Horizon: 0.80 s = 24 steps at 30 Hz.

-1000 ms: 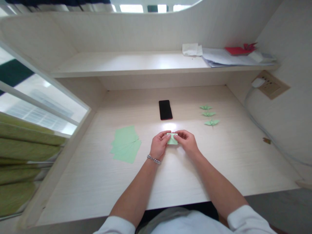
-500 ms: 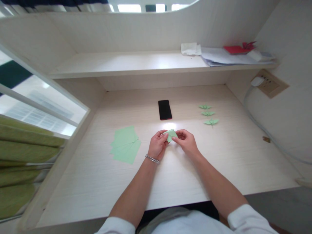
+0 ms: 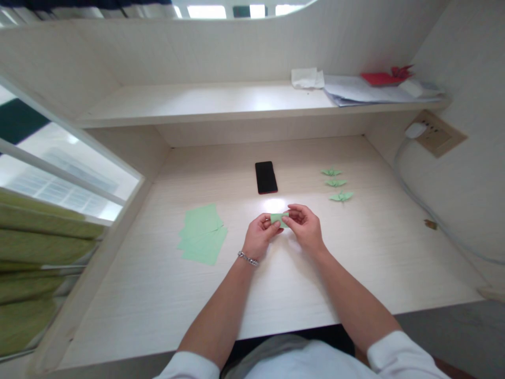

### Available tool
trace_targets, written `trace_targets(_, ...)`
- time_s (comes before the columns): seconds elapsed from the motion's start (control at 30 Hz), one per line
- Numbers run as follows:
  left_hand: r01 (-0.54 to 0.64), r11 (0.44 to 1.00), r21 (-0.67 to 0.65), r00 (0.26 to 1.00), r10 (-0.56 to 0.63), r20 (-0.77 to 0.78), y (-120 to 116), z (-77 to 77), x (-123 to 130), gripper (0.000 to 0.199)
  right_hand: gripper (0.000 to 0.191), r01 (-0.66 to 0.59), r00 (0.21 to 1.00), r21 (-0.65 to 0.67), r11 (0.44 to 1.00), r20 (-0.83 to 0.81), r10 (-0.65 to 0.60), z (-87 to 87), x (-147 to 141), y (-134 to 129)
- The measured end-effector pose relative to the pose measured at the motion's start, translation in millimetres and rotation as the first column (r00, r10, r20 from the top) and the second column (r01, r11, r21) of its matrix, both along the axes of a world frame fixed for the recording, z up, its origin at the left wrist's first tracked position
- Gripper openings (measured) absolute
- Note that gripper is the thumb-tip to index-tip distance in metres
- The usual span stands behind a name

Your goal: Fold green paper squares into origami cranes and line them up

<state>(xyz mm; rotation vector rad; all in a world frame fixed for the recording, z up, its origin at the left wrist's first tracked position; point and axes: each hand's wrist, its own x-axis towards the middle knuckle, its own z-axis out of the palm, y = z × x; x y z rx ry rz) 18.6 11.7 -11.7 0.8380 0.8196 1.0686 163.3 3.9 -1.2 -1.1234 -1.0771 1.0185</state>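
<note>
A small folded piece of green paper (image 3: 278,217) is held between both hands, just above the desk. My left hand (image 3: 258,234) pinches its left end, with the thumb across the near side; a silver chain bracelet circles that wrist. My right hand (image 3: 305,226) grips the right end between thumb and fingers. Several loose green paper sheets (image 3: 203,234) lie fanned out on the desk to the left. Three folded green paper cranes (image 3: 341,196) sit in a column to the right.
A black phone (image 3: 266,177) lies beyond my hands on the desk (image 3: 158,300). Above, a shelf (image 3: 177,100) carries white papers (image 3: 359,90) and a red paper piece (image 3: 379,79). At right, a cable (image 3: 418,197) runs from a wall socket (image 3: 442,136). Green curtain (image 3: 35,268) hangs at left.
The folded paper has turned from a tilted position to nearly level and shows as a narrower strip. Both hands have shifted slightly to the right, and the right fingers have lifted a little.
</note>
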Motion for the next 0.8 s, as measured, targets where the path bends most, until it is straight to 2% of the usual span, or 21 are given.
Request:
trace_targets(0.17,-0.022,1.000,0.018,1.000,0.022,-0.008,-1,0.8,0,0.033,0.026,0.031,0.993,-0.067,0.997,0.113,-0.023,0.2,3,0)
trace_targets(0.43,-0.131,0.983,0.127,0.961,0.157,-0.228,2,2.6,-5,0.028,0.025,0.003,0.984,-0.071,0.997,0.180,0.010,4.9,3,-2)
trace_targets(0.67,-0.110,0.986,0.124,0.956,0.139,-0.258,3,-6.6,-6,0.029,0.024,0.008,0.986,-0.093,0.996,0.165,0.008,2.9,3,0)
trace_targets(0.8,-0.100,0.992,0.078,0.963,0.116,-0.242,4,-8.8,-6,0.032,0.023,0.005,0.990,-0.106,0.994,0.143,0.011,4.7,4,0)
